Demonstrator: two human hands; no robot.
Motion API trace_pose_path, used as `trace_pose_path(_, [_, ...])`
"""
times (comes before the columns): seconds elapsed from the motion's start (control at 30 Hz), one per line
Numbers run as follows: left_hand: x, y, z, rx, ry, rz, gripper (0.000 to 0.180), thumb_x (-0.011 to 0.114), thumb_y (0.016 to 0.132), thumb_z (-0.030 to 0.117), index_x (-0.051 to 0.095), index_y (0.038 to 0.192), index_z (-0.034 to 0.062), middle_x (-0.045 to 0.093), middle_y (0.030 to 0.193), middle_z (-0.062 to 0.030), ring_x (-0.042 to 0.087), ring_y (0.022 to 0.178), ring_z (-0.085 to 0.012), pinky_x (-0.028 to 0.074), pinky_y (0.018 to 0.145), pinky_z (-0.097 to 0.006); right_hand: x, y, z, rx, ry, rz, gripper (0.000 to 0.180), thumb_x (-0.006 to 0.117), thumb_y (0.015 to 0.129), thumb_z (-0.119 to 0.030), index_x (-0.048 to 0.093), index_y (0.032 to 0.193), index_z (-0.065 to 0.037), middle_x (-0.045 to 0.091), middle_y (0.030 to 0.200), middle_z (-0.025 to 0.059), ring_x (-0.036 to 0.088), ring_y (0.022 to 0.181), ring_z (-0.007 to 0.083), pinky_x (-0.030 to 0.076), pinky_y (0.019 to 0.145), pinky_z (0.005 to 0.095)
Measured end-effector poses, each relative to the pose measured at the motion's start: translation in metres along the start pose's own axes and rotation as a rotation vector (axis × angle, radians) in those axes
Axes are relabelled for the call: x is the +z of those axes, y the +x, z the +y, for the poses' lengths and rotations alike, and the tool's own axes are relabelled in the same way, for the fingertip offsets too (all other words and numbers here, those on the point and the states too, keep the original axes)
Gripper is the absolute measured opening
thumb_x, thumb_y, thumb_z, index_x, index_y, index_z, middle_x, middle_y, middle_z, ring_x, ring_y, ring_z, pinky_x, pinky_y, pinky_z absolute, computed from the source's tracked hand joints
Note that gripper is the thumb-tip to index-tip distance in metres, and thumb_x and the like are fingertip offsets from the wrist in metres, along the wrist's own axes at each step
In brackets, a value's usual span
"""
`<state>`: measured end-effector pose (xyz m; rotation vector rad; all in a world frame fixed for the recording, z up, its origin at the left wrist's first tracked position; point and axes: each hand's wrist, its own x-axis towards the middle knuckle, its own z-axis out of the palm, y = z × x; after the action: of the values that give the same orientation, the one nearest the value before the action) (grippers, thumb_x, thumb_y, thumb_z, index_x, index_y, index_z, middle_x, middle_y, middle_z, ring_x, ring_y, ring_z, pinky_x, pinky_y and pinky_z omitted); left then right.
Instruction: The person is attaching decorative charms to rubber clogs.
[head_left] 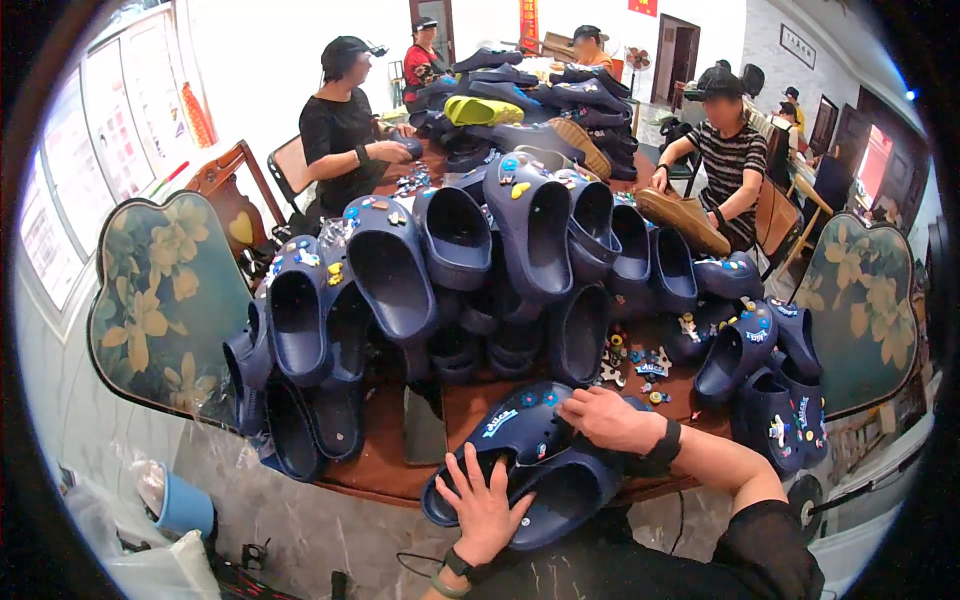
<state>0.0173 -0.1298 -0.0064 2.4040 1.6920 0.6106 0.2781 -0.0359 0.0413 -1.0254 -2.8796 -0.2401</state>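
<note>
Two hands on it: our left hand (482,507) is spread over the heel end of a navy clog (527,432), and our right hand (610,420) has its fingertips drawn together at the toe; they're tucked in, so we can't tell whether they pinch anything. Clog should be light, foam-like, soft enough to dent but springy; low breakage risk, though smooth sides might slide under a loose touch. We'd grip the heel rim and brace under the toe for any pressing on top. Looks: matte navy, rounded, wide foot opening, a lettered charm (500,423) in white and blue, plus blue flower charms (528,398) beside it. Its mate (572,490) lies alongside, nearer our body, both at the near edge of the brown table (383,470). Farther out: a dark phone-like slab (426,428) to the left, loose charms (652,364) past our right hand, then piled navy clogs (392,285) behind.
</note>
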Motion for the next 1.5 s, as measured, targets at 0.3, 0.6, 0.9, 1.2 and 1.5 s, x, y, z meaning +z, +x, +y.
trace_pose_path(0.3, [-0.002,-0.006,0.000,0.006,-0.007,0.018,0.081,0.081,0.072,0.044,0.043,0.133,0.0057,0.015,0.156,-0.0321,0.011,0.143,-0.0549,0.013,0.105,-0.074,-0.007,0.011,-0.011,-0.038,-0.037,-0.163,0.018,0.060,0.080,-0.017,0.069,0.086,-0.002,0.057,0.098,0.0068,0.055,0.097,0.0222,0.046,0.073,0.0348])
trace_pose_path(0.6, [0.000,0.004,-0.001,-0.027,0.044,-0.020,0.083,0.082,0.072,0.043,0.042,0.137,0.0072,0.015,0.156,-0.0321,0.010,0.144,-0.0546,0.014,0.107,-0.072,-0.002,0.006,-0.023,0.124,0.010,-0.014,0.014,0.063,0.076,-0.016,0.071,0.077,-0.005,0.060,0.097,0.0077,0.059,0.093,0.0239,0.048,0.071,0.0349])
trace_pose_path(0.9, [0.003,-0.001,0.002,0.012,0.105,-0.043,0.091,0.080,0.077,0.044,0.030,0.141,0.0016,0.009,0.159,-0.0301,0.010,0.145,-0.0521,0.016,0.108,-0.071,-0.002,0.000,-0.026,0.214,0.075,0.004,0.018,0.059,0.081,-0.011,0.067,0.090,0.002,0.059,0.086,0.0089,0.063,0.077,0.0218,0.045,0.064,0.0341])
trace_pose_path(1.2, [0.001,0.009,0.006,-0.031,0.049,-0.021,0.083,0.081,0.076,0.042,0.040,0.138,0.0059,0.017,0.156,-0.0317,0.013,0.143,-0.0541,0.016,0.107,-0.070,0.046,-0.003,0.001,0.470,0.691,0.493,0.013,0.066,0.089,-0.021,0.073,0.092,-0.010,0.066,0.085,0.0115,0.065,0.079,0.0330,0.051,0.065,0.0430])
trace_pose_path(1.5, [0.003,-0.002,0.001,-0.019,0.061,0.007,0.080,0.079,0.075,0.048,0.046,0.131,0.0028,0.014,0.156,-0.0319,0.012,0.144,-0.0534,0.012,0.109,-0.070,0.032,0.012,0.002,0.363,0.578,0.426,0.009,0.072,0.080,-0.015,0.069,0.083,-0.007,0.065,0.086,0.0105,0.063,0.085,0.0322,0.052,0.076,0.0427])
